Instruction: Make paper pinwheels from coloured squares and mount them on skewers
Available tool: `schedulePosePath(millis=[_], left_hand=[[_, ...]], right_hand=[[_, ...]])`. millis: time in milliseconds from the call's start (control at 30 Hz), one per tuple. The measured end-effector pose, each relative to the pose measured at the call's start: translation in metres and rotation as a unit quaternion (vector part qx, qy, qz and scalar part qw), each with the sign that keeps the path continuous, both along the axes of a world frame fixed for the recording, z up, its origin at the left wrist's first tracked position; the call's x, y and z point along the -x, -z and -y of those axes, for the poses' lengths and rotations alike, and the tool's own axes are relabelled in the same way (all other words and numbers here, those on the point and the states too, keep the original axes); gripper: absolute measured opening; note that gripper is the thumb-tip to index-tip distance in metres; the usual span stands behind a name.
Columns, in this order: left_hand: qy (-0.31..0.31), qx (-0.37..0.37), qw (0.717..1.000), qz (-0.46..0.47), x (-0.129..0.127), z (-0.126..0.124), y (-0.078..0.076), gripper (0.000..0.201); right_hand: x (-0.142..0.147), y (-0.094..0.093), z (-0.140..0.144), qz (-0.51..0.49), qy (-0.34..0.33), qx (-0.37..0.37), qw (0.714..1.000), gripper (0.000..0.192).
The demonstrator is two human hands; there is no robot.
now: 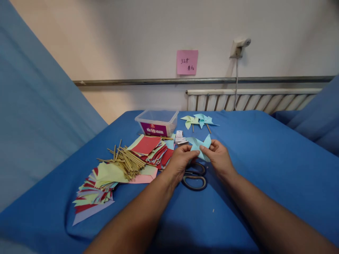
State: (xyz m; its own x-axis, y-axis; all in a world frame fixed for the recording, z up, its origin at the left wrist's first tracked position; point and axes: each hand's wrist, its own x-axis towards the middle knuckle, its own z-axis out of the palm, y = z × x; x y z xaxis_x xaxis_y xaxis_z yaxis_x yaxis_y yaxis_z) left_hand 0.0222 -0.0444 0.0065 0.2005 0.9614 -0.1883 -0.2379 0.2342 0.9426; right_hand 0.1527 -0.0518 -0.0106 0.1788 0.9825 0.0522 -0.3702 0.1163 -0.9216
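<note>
Over the blue cloth-covered worktop (pixel 265 155), the left hand (pixel 182 159) and right hand (pixel 220 157) clamp opposite sides of a light-blue folded-paper pinwheel (pixel 197 144). Just nearer lie black-handled scissors (pixel 196 174); leftward, thin tan sticks (pixel 132 162) and multicoloured paper stacks (pixel 147 145); beyond, a transparent plastic box (pixel 156 128), a pale-green paper pinwheel (pixel 189 122) and a second light-blue one (pixel 202 120).

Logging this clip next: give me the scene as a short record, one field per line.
Left hand: pinching the light-blue paper pinwheel
Right hand: pinching the same pinwheel; no stick visible on it
Between the wrists: dark-handled scissors, blades mostly hidden
Left side: loose sticks, fanned paper, red-topped paper stack
Farther back: clear plastic box; yellow-green pinwheel and blue pinwheel, both on sticks
Surface: blue cloth
Wall: pink note
</note>
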Motion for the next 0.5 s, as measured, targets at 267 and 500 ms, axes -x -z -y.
schedulePosePath(millis=[267,500], left_hand=[[-0.044,-0.014,0.999,-0.023,-0.005,0.003,0.005,0.020],[-0.070,-0.032,0.997,0.002,0.011,-0.005,-0.013,0.021]], right_hand=[[0.007,-0.002,0.005,0.026,0.020,0.008,0.999,0.045],[0.002,-0.001,0.005,0.056,0.036,-0.004,0.998,0.041]])
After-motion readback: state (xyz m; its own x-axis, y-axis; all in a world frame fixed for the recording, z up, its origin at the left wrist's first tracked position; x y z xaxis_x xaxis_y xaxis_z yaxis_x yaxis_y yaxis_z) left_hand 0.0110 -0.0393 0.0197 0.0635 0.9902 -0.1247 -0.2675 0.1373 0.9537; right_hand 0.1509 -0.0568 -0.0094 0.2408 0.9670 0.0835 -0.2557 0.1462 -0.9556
